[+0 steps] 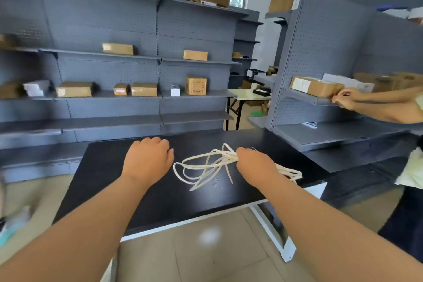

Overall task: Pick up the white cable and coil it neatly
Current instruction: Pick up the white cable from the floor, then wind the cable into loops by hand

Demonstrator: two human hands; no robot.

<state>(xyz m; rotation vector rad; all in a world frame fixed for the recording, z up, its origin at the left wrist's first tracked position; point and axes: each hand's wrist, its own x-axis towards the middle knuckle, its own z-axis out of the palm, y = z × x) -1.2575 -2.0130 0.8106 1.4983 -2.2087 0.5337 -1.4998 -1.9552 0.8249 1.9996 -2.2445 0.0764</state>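
Two runs of grey shelving [109, 30] with scattered cardboard boxes stand behind a black tabletop [109, 178]. At far right, another person's hands [345, 98] touch a box [315, 87] on a shelf.

I see both hands reaching out over the tabletop. The left hand [148, 158] is knuckles-up, fingers curled under, with nothing visible in it, near the cable's loops. The right hand [254, 165] grips the white cable [199, 167] where several strands bunch. Loose loops fan out to its left on the tabletop, and more strands emerge from under the wrist near the right edge.

I judge that lifting from this single bunch could cross the slack loops into a tangle. The strands near the edge could slip off.
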